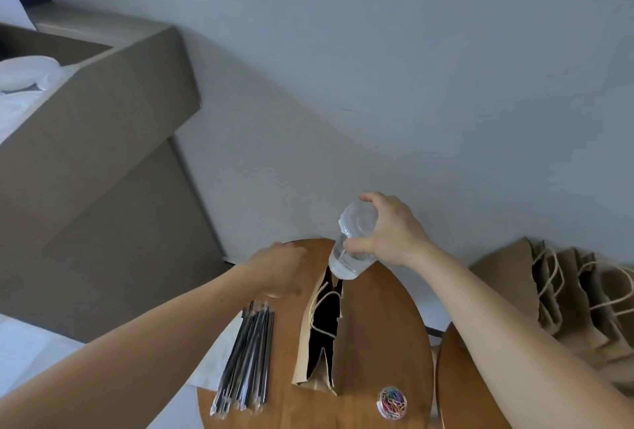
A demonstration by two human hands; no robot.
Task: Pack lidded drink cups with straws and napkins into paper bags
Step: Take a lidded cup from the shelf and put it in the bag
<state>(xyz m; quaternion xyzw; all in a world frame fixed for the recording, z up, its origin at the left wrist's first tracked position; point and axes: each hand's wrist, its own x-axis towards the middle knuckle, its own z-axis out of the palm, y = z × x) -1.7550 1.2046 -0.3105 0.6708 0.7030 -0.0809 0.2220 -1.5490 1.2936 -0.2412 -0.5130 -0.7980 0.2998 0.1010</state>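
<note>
My right hand point(391, 233) grips a clear lidded drink cup point(351, 243) by its upper part and holds it tilted just above the mouth of a brown paper bag point(317, 336). The bag stands open on a round wooden table point(377, 343), its cord handles hanging into the dark opening. My left hand point(279, 269) reaches over the far left side of the bag; its fingers curl downward and what they touch is hidden. A bundle of wrapped black straws point(245, 356) lies left of the bag on white napkins point(212, 360).
A small clear round box of coloured paper clips point(392, 403) sits at the table's front right. Several more brown paper bags point(566, 294) stand at the right by the wall. A second wooden surface point(459, 391) adjoins the table. A large brown bed frame point(103, 154) fills the left.
</note>
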